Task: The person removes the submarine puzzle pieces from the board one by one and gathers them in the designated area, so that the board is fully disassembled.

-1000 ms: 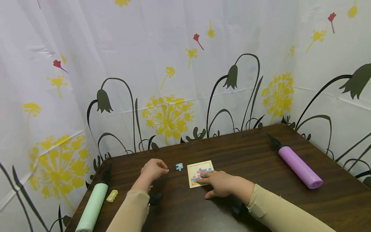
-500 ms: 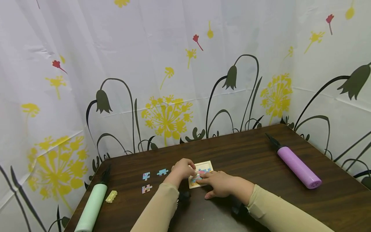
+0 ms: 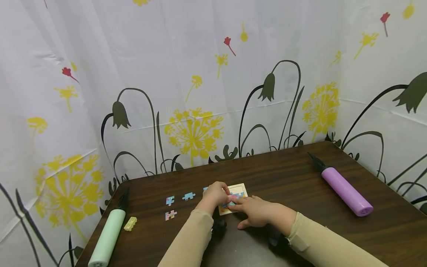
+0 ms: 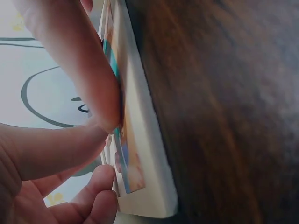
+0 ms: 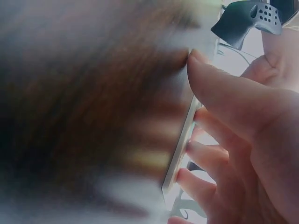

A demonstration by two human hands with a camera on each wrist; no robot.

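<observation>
My left hand (image 3: 215,194) is over the left part of a small wooden jigsaw tray (image 3: 241,188). Its thumb and index finger pinch at the tray's surface on a puzzle piece, mostly hidden by the fingertips in the left wrist view. My right hand (image 3: 255,211) rests its extended fingers on the tray's near right side, thumb on the table. In the right wrist view those fingers (image 5: 205,154) touch the tray's edge. Pink and blue pieces fill part of the tray. Left of it lie a pink piece (image 3: 171,215) and blue pieces (image 3: 188,196), one partly behind my left hand.
A pale yellow block (image 3: 130,224) lies at the left beside a mint-green hand pump (image 3: 108,237). Across the dark wooden table (image 3: 283,174), a purple hand pump (image 3: 347,191) lies on the right. A flower-printed curtain (image 3: 200,74) hangs behind the table's far edge.
My left hand has moved right, from beside the loose pieces to the tray, carrying a small puzzle piece. The loose pieces at left have come into sight. My right hand stays on the tray.
</observation>
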